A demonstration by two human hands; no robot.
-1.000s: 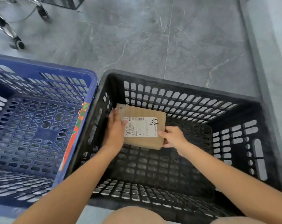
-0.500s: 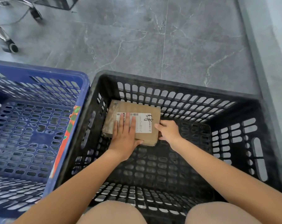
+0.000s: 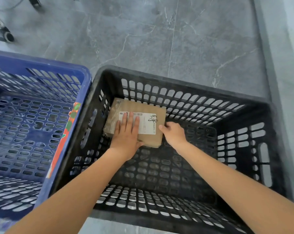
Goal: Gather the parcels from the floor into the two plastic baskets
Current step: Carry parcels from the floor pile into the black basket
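1. black plastic basket sits right of the blue basket, rims touching; we see nothing in the blue one.
2. cardboard parcel lies flat in the black basket's far-left corner, label up.
3. left hand rests flat on the parcel, fingers straight.
4. right hand curls round the parcel's right edge.
5. we'd seat it snug into the corner, then let go cleanly.

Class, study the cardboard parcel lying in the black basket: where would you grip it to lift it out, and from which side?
Come from above and pinch the parcel across its free right and near edges; it lies flat, tucked into the black basket's far-left corner.
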